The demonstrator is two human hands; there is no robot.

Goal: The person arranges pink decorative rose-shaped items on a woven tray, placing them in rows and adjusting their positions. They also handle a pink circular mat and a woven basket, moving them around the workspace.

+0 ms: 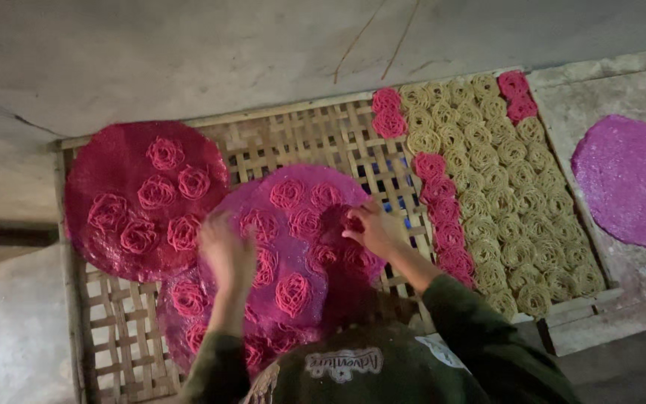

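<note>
With my right hand (371, 228) pinching a pink noodle coil (351, 223) on the round mat (278, 247) near the bamboo rack's (315, 138) front edge, and my blurred left hand (226, 251), grip unclear, hovering beside, I should lift gently to keep it whole.

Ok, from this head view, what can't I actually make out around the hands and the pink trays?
- Left hand: motion-blurred, so its fingers and grip cannot be read.
- Right hand: its fingers curl down onto a noodle coil, so the contact is hidden.
- Lowest pink tray: its near part is covered by the person's green sleeves and chest.
- Purple mat: cut off by the right edge.
- Bamboo rack: its bottom left corner runs out of the picture.
</note>
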